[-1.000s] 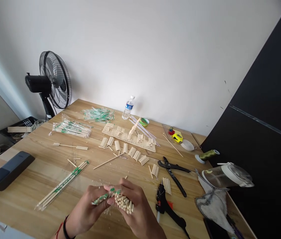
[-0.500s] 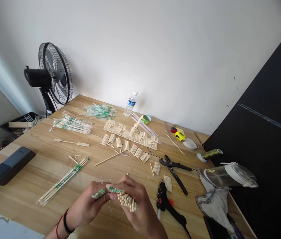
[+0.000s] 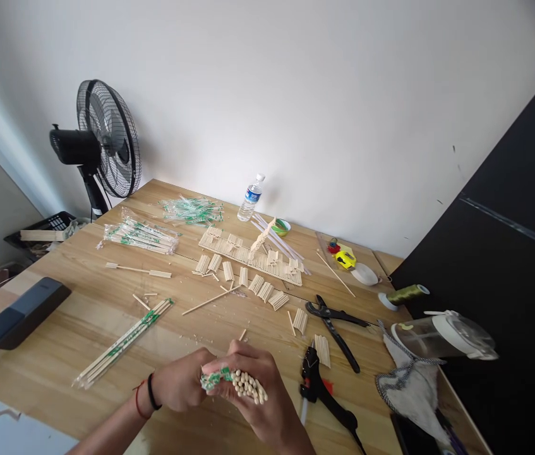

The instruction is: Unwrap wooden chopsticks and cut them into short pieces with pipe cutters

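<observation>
My right hand [image 3: 270, 395] is wrapped round a bundle of wooden chopsticks [image 3: 249, 387], their pale ends pointing toward me. At the bundle's left side is crumpled clear plastic wrapper [image 3: 216, 378] with green print. My left hand [image 3: 184, 380], with dark and red bands at its wrist, is closed against the wrapper's left end; its fingertips are partly hidden. Beyond my hands lie small slatted panels of cut sticks [image 3: 256, 283]. Behind them is a long slatted stick base [image 3: 234, 254] with small pieces on it. To the left lie wrapped chopsticks [image 3: 122, 344].
A black glue gun [image 3: 317, 379] and black-handled pliers [image 3: 331, 325] lie to the right. Farther back stand a water bottle [image 3: 251, 197] and packs of wrapped chopsticks [image 3: 139, 235]. A clear jug [image 3: 442, 335] lies at the right edge; a fan [image 3: 108, 139] stands at left.
My left hand has moved right, closer to my right hand. The green-printed wrapper that was spread between both hands is now bunched beside the chopstick bundle. The view has shifted slightly.
</observation>
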`<state>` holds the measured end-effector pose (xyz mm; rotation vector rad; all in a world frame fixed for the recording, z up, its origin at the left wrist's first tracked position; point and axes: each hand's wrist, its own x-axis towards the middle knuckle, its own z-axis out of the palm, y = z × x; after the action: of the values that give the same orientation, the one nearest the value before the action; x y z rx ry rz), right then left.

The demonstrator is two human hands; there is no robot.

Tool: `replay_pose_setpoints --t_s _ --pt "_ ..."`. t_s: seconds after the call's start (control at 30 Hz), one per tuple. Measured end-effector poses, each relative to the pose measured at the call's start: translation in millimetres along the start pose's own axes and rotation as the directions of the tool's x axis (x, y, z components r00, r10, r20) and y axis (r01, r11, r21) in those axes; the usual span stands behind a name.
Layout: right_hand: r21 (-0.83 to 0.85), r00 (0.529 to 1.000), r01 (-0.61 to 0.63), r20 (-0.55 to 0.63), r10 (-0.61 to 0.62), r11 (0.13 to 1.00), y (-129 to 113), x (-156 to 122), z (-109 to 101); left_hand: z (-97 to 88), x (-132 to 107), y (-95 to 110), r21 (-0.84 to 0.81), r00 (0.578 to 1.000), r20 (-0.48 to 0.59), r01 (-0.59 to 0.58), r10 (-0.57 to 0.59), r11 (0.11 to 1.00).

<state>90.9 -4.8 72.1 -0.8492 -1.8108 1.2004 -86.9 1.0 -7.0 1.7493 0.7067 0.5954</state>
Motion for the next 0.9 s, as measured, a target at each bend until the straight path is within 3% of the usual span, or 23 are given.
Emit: replay_pose_setpoints --t_s 0.1,0.2,0.27,0.4,0.6,0.9 --pt "0.007 1.000 -0.001 -0.015 0.001 1.000 3 -1 0 -4.6 0 12 -0.034 1.000 0.021 -0.009 0.009 0.999" --pt "-0.009 0.994 -0.031 -0.102 0.029 0.999 8 -3 -2 -7.2 -6 34 0.016 0.990 -0.142 -0.024 0.026 1.000" --pt "-0.021 0.990 -0.050 -0.134 0.046 0.999 11 -3 -4 -5.2 -12 44 0.137 0.958 -0.281 -0.013 0.051 0.990" --pt "-0.004 0.990 -0.050 -0.133 0.049 0.999 13 -2 -6 5.5 -18 45 0.322 0.891 -0.421 -0.028 0.169 0.946" --pt "0.020 0.993 -0.022 -0.115 0.025 1.000 14 -3 -7 14.9 -12 33 0.394 0.852 -0.442 -0.096 0.280 0.914" --pt "0.017 0.992 -0.030 -0.120 0.032 0.999 24 -11 3 24.2 -17 26 0.423 0.813 -0.487 -0.100 0.318 0.901"
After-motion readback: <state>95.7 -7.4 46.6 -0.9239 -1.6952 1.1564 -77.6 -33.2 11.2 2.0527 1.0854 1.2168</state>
